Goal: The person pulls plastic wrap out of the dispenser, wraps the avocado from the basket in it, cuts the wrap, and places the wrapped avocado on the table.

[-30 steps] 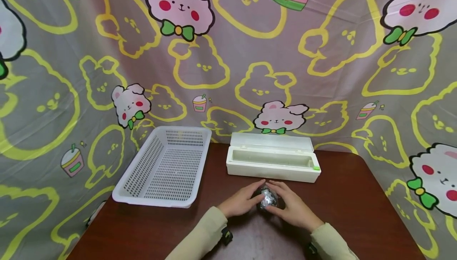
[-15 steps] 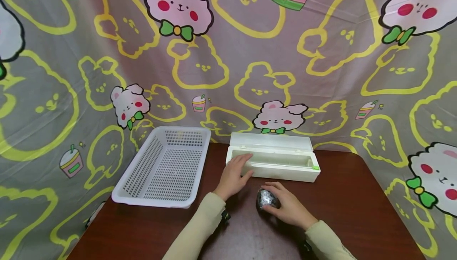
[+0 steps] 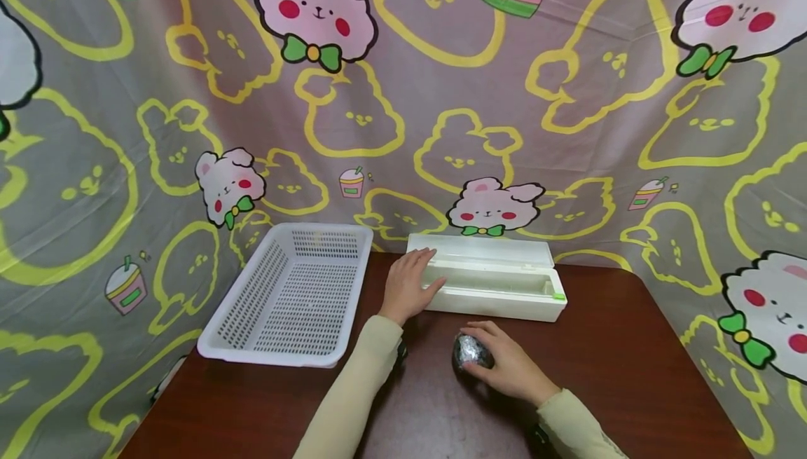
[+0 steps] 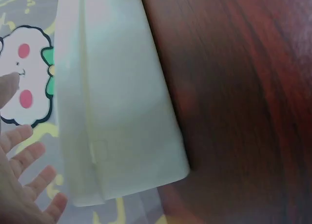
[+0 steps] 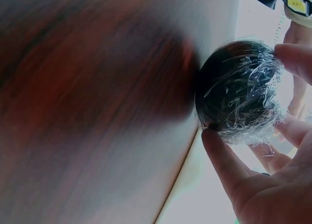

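Note:
My right hand (image 3: 512, 368) holds a dark, rounded thing wrapped in clear cling film (image 5: 239, 92), thumb and fingertips on its opposite sides. Shiny film bunches over the part facing the hand in the right wrist view. The wrapped thing sits low over the table, in front of a long white cling film dispenser (image 3: 498, 303) whose lid (image 3: 498, 252) is tipped back. At the dispenser's left end is my left hand (image 3: 403, 291), its fingers spread and overlapping the raised lid in the head view. Nothing is between the left fingers in the left wrist view.
A white perforated plastic basket (image 3: 309, 305) stands on the left of the dark red-brown table (image 3: 630, 375). Behind the table hangs a cloth with rabbit drawings (image 3: 353, 115). A small green piece (image 3: 559, 296) sits on the dispenser's right end.
My left hand has come off the wrapped thing and moved forward and left to the dispenser, then farther up to its lid. The right hand keeps hold of the wrapped thing.

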{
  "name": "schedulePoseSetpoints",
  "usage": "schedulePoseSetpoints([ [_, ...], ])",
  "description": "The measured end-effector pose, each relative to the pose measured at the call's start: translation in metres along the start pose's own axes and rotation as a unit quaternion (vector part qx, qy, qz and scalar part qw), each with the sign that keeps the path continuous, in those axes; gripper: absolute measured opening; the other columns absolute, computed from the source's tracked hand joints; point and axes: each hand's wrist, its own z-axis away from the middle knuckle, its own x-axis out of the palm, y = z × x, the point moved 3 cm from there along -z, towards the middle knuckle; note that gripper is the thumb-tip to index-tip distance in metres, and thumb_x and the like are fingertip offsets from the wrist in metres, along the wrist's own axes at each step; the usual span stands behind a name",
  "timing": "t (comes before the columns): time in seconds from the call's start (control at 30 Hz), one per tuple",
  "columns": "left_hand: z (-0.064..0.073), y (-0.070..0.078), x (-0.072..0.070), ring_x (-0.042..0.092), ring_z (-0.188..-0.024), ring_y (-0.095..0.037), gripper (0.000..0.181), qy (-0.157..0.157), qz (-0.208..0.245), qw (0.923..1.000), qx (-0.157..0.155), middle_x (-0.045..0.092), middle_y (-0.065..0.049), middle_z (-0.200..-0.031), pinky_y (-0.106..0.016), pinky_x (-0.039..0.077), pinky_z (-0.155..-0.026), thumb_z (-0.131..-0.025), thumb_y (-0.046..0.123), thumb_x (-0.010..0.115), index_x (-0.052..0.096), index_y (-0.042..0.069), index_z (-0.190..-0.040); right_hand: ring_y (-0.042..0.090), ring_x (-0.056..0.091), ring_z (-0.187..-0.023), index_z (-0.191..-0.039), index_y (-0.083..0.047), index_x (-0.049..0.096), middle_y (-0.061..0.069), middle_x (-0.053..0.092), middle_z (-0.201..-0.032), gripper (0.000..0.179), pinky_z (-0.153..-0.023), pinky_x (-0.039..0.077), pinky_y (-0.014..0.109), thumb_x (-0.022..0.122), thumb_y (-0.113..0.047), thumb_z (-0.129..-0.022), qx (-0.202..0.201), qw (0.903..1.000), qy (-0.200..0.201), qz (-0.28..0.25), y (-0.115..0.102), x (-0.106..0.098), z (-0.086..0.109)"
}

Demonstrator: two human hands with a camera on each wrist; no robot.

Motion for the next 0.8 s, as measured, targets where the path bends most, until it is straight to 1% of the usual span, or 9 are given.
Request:
schedulePoseSetpoints([
  [0.07, -0.003, -0.002, 0.003, 0.050, -0.142, -0.029, 0.063, -0.009, 0.002, 0.9999, -0.009, 0.056, -0.006, -0.151, -0.052, 0.039, -0.118, -0.100, 0.053, 0.063, 0.053, 0.018, -0.151, 0.028, 0.063, -0.123, -0.138, -0.013, 0.064, 0.009, 0.058, -0.141, 0.056, -0.098, 0.055, 0.051, 0.083, -0.031, -0.089, 0.000, 1.0000, 0.001, -0.003, 0.000, 0.000, 0.000],
  [0.17, -0.005, -0.006, 0.010, 0.046, -0.145, -0.029, 0.065, -0.029, 0.000, 0.9992, -0.029, 0.053, -0.006, -0.155, -0.052, 0.037, -0.120, -0.100, 0.056, 0.059, 0.051, 0.020, -0.154, 0.028, 0.063, -0.122, -0.137, -0.013, 0.064, 0.008, 0.059, -0.140, 0.055, -0.097, 0.055, 0.050, 0.082, -0.032, -0.089, -0.002, 1.0000, -0.003, -0.005, 0.001, 0.000, -0.001],
  [0.23, -0.005, -0.008, 0.014, 0.044, -0.147, -0.030, 0.066, -0.038, 0.000, 0.9987, -0.035, 0.050, -0.005, -0.158, -0.053, 0.037, -0.120, -0.101, 0.057, 0.057, 0.049, 0.020, -0.155, 0.027, 0.063, -0.121, -0.137, -0.013, 0.064, 0.007, 0.059, -0.139, 0.055, -0.096, 0.056, 0.050, 0.082, -0.033, -0.089, -0.002, 1.0000, -0.005, -0.006, 0.002, 0.000, 0.000],
  [0.33, -0.005, -0.010, 0.020, 0.041, -0.149, -0.032, 0.067, -0.045, 0.002, 0.9984, -0.034, 0.046, -0.006, -0.161, -0.054, 0.036, -0.120, -0.102, 0.057, 0.055, 0.047, 0.019, -0.156, 0.026, 0.064, -0.120, -0.137, -0.014, 0.065, 0.004, 0.059, -0.138, 0.054, -0.095, 0.056, 0.049, 0.083, -0.032, -0.089, -0.001, 1.0000, -0.003, -0.005, 0.003, 0.000, 0.001],
  [0.4, -0.004, -0.013, 0.022, 0.041, -0.149, -0.033, 0.068, -0.042, 0.004, 0.9986, -0.030, 0.046, -0.007, -0.161, -0.055, 0.037, -0.119, -0.101, 0.056, 0.056, 0.047, 0.018, -0.156, 0.025, 0.063, -0.120, -0.137, -0.014, 0.065, 0.004, 0.059, -0.138, 0.055, -0.096, 0.056, 0.049, 0.083, -0.032, -0.089, -0.002, 1.0000, -0.001, -0.005, 0.004, 0.001, 0.001],
  [0.53, -0.002, -0.018, 0.028, 0.039, -0.150, -0.032, 0.069, -0.052, 0.004, 0.9981, -0.032, 0.045, -0.009, -0.162, -0.054, 0.037, -0.120, -0.101, 0.055, 0.058, 0.045, 0.017, -0.157, 0.024, 0.063, -0.120, -0.140, -0.014, 0.063, 0.002, 0.059, -0.137, 0.057, -0.096, 0.056, 0.047, 0.082, -0.033, -0.089, -0.007, 1.0000, 0.000, -0.002, 0.004, 0.001, 0.001],
  [0.67, -0.002, -0.021, 0.031, 0.035, -0.153, -0.032, 0.069, -0.069, 0.015, 0.9967, -0.040, 0.044, -0.009, -0.162, -0.052, 0.035, -0.122, -0.101, 0.055, 0.058, 0.044, 0.018, -0.158, 0.024, 0.063, -0.121, -0.143, -0.017, 0.062, 0.002, 0.058, -0.138, 0.059, -0.095, 0.056, 0.047, 0.082, -0.031, -0.089, -0.012, 0.9999, 0.001, -0.003, 0.003, 0.000, 0.001],
  [0.8, -0.002, -0.022, 0.032, 0.034, -0.153, -0.032, 0.068, -0.071, 0.021, 0.9963, -0.043, 0.044, -0.009, -0.162, -0.052, 0.034, -0.123, -0.101, 0.055, 0.058, 0.046, 0.018, -0.157, 0.027, 0.062, -0.124, -0.143, -0.019, 0.063, 0.005, 0.058, -0.140, 0.057, -0.097, 0.056, 0.050, 0.081, -0.030, -0.090, -0.015, 0.9999, -0.003, -0.003, 0.002, -0.001, 0.001],
])
